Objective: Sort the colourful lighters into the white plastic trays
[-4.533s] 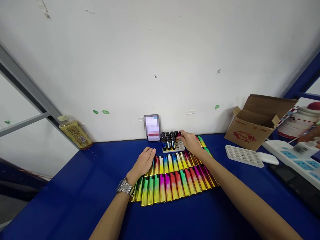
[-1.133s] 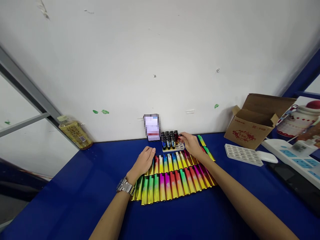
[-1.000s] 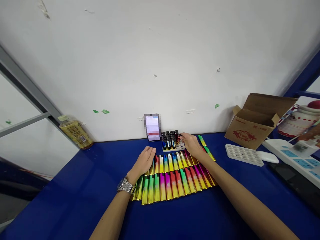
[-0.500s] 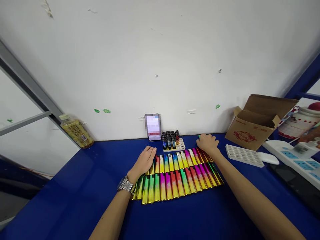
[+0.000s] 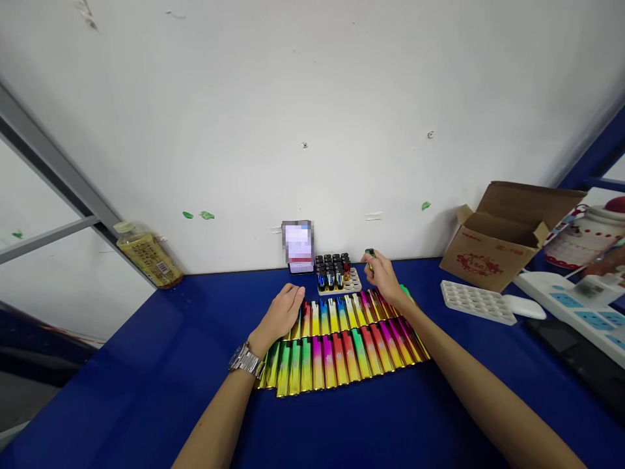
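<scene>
Two rows of shiny coloured lighters [image 5: 336,358] lie side by side on the blue table. My left hand [image 5: 283,314], wearing a metal watch, rests over the left end of the upper row, fingers stretched out and lying flat; it covers some lighters there. Pinched in my right hand [image 5: 384,279] is a green lighter [image 5: 370,253], held up with its dark top showing, just right of a white holed tray [image 5: 355,281]. Several lighters [image 5: 332,264] stand upright in that tray, black tops up, with some holes unfilled on its right side.
A phone [image 5: 299,247] leans on the wall behind the tray. A drink bottle [image 5: 149,254] stands at left. To the right are an opened cardboard box [image 5: 483,254], a second holed tray [image 5: 476,302], a white mouse [image 5: 525,307], a power strip [image 5: 581,312] and a dark flat device [image 5: 576,358].
My right hand has moved left from beyond the upper row's right end towards the filled tray, raising a green lighter. My left hand stays in place.
</scene>
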Available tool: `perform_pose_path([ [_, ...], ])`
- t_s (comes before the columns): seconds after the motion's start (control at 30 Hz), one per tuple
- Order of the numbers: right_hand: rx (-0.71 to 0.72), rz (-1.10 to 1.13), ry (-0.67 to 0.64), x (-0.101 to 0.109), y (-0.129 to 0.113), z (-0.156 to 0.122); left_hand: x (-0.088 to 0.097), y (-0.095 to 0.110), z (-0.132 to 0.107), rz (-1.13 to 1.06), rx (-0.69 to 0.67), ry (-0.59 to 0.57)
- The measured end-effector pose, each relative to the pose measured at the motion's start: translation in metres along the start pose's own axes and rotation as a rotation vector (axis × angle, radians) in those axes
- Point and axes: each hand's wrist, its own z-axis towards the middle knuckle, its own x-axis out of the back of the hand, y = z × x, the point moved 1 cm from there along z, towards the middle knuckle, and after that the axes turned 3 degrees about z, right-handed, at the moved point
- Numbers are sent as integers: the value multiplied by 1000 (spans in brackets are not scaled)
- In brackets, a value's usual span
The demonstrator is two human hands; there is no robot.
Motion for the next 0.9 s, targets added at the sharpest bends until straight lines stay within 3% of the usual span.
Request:
perform_pose_path([
  [0.1, -120, 150, 34, -9, 1, -2, 0, 0, 0, 1, 6, -5],
  [0.27, -280, 215, 110, -17, 5, -2, -1, -2, 0, 3, -16, 8],
  [0.9, -338, 246, 166, -21, -4, -7, -1, -2, 0, 5, -13, 9],
])
